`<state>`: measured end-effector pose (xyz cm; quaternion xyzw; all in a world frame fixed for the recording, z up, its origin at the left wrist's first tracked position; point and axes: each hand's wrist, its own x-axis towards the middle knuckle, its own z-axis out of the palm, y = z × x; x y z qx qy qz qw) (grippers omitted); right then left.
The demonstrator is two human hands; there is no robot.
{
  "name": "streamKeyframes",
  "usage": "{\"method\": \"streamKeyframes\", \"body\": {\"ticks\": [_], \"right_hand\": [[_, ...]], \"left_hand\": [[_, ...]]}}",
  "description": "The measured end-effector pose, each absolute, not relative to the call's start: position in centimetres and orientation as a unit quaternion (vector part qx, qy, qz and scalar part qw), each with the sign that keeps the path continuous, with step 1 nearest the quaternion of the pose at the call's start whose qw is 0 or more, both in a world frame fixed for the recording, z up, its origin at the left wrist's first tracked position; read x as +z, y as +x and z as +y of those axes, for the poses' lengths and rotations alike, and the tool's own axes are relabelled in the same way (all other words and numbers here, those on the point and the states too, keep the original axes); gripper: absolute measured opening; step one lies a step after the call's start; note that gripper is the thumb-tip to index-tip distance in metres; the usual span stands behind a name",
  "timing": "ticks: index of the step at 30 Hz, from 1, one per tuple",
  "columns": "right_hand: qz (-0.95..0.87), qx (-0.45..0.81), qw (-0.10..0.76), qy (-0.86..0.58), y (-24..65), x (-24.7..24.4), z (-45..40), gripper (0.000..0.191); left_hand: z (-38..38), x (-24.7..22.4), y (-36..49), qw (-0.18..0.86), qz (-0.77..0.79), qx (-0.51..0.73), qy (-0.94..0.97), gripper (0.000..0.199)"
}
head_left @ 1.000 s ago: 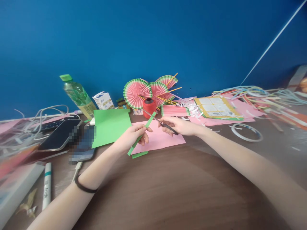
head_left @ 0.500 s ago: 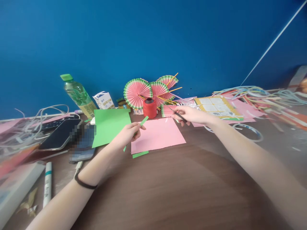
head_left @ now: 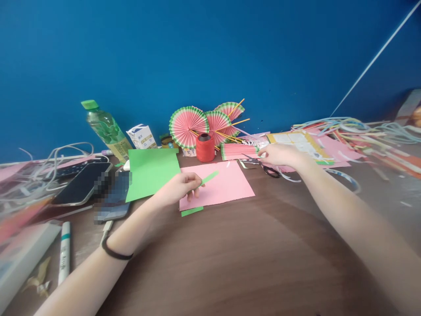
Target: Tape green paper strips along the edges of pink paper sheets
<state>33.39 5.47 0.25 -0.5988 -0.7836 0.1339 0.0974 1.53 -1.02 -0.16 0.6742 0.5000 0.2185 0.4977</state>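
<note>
My left hand [head_left: 182, 188] is closed, pinching a narrow green paper strip [head_left: 210, 177] above the pink paper sheet [head_left: 226, 188]. A larger green sheet [head_left: 149, 173] lies left of that hand. Farther right, my right hand [head_left: 278, 154] is just above a pair of scissors [head_left: 271, 171] resting on the table. Its fingers look loosely bent and off the scissors' handles, beside the right end of a pleated pink-and-green paper [head_left: 238, 151]. Whether the fingertips touch that paper I cannot tell. Another green strip [head_left: 192, 211] sticks out under the pink sheet's front edge.
A red thread spool [head_left: 205, 148] stands behind the pink sheet, before several pleated paper fans [head_left: 188, 127]. A green-capped bottle [head_left: 107, 131], a carton [head_left: 141, 137], phones and a marker [head_left: 65, 252] are at the left. Tangled strips [head_left: 348, 127] and a yellow packet [head_left: 309, 147] are at the right.
My right hand has moved right, and the scissors it held now lie on the table beneath it. My left hand has shifted slightly right with the green strip.
</note>
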Motion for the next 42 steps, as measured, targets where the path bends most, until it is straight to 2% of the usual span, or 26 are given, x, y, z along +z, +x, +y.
{"method": "streamKeyframes", "body": {"ticks": [2, 5, 10, 13, 16, 21, 25, 29, 37, 42], "right_hand": [[-0.78, 0.162, 0.107, -0.595, 30.8, 0.8, 4.4, 0.024], [-0.813, 0.345, 0.134, -0.448, 26.7, 1.0, 2.4, 0.033], [-0.816, 0.418, 0.131, -0.377, 23.1, 0.2, 0.0, 0.026], [-0.819, 0.405, 0.076, -0.399, 23.6, 0.1, 0.2, 0.019], [-0.825, 0.37, 0.022, -0.427, 25.0, 0.3, 1.2, 0.018], [-0.795, 0.409, -0.096, -0.438, 26.7, 0.5, 2.4, 0.022], [-0.776, 0.427, -0.156, -0.438, 26.5, 0.3, 2.4, 0.036], [-0.776, 0.416, -0.186, -0.436, 26.3, -0.1, 2.5, 0.044], [-0.77, 0.369, -0.217, -0.474, 26.4, 0.0, 2.2, 0.04], [-0.79, 0.293, -0.215, -0.493, 26.5, 1.0, 1.9, 0.04]], "left_hand": [[-1.2, -0.2, 1.7, 0.508, 0.484, 0.202, 0.684, 0.018], [-1.6, -0.4, 2.1, 0.526, 0.46, 0.162, 0.697, 0.02], [-2.4, -0.5, 2.6, 0.53, 0.436, 0.102, 0.72, 0.026], [-2.3, -0.2, 2.4, 0.502, 0.445, 0.078, 0.738, 0.028], [-1.9, 0.1, 1.8, 0.429, 0.483, 0.06, 0.761, 0.023], [-1.1, -0.6, 0.9, 0.373, 0.486, -0.005, 0.791, 0.009], [-0.6, -1.5, 0.5, 0.369, 0.457, -0.02, 0.809, 0.01], [-0.4, -1.6, 0.3, 0.379, 0.438, -0.028, 0.815, 0.012], [-0.3, -1.4, 0.1, 0.399, 0.435, -0.031, 0.807, 0.012], [-0.2, -1.4, 0.0, 0.412, 0.433, -0.032, 0.801, 0.015]]}}
